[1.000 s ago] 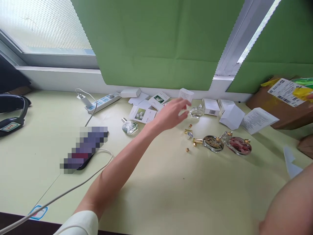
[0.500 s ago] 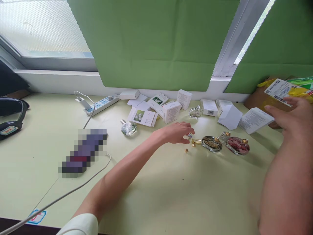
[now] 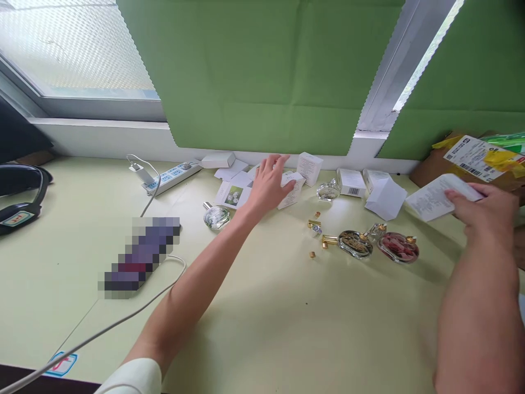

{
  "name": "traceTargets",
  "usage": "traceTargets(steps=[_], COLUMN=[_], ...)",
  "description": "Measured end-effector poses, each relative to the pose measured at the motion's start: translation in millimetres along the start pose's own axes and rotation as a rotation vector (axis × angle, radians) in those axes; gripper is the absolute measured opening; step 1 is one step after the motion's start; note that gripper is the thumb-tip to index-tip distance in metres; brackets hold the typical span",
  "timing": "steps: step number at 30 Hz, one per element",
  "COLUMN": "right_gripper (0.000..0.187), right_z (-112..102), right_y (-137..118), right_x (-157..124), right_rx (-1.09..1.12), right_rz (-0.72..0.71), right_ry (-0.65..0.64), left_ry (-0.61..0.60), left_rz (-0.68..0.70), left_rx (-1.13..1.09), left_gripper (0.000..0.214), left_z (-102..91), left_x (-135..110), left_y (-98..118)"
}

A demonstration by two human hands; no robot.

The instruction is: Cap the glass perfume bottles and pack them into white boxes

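My right hand point(image 3: 488, 205) grips the end of a white printed box point(image 3: 441, 197) at the right, lifting it at a tilt. Fingers spread, my left hand point(image 3: 268, 183) reaches over the group of white boxes at the back and hides part of them. A small white carton point(image 3: 292, 191) stands just under its thumb. Perfume bottles lie on the table: a clear one point(image 3: 216, 217) left of that hand, another clear one point(image 3: 328, 190) behind, a dark-patterned one point(image 3: 355, 242) and a pink one point(image 3: 397, 247). Small gold caps point(image 3: 315, 224) lie near the dark bottle.
A power strip point(image 3: 174, 176) with a plugged-in charger sits at the back left. A pixelated dark object point(image 3: 141, 257) and a white cable point(image 3: 123, 317) lie at left, with headphones point(image 3: 24, 197) beyond. A brown carton point(image 3: 471, 158) with yellow tape stands at right.
My left hand has moved up and left from the small gold pieces to the white boxes. My right hand has come down onto the white printed box and taken hold of it.
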State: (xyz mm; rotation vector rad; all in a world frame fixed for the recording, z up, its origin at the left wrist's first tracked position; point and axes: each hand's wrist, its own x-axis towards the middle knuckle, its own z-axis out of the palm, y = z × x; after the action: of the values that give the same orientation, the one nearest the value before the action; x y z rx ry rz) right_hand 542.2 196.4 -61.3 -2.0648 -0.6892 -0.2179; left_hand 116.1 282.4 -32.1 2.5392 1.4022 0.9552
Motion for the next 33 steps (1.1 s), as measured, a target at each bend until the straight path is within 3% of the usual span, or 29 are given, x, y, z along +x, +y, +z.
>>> traceTargets(steps=[3,8,15,21,28,33], right_gripper=[0.067,0.057,0.04,0.028,0.031,0.029], right_z=[-28,-50,-30,-21,-24,-21], right_y=[-36,-97,-151,-168,-171,-172], right_x=[-13,-44,-104,-139,-154,-155], right_rx=[0.127,0.083,0.196,0.365,0.314,0.224], right_rz=[0.009,-0.156,-0.546,-0.89,-0.899,-0.941], right_ry=[0.057,-0.075,-0.55,-0.832,-1.095,-1.185], left_ry=[-0.098,-0.161,-0.153,-0.141,-0.287,-0.314], left_rz=[-0.073,-0.079,-0.116,-0.014,0.203,0.198], left_rx=[-0.042,-0.087,-0.122,-0.334,-0.413,-0.433], left_gripper=[0.051,0.044,0.043,0.043,0.047,0.042], left_z=[6.1,17.5,7.9,-25.8,-44.9,-40.5], left_x=[1,0,3,3,-2,-5], left_y=[-16,-27,-30,-6,15,12])
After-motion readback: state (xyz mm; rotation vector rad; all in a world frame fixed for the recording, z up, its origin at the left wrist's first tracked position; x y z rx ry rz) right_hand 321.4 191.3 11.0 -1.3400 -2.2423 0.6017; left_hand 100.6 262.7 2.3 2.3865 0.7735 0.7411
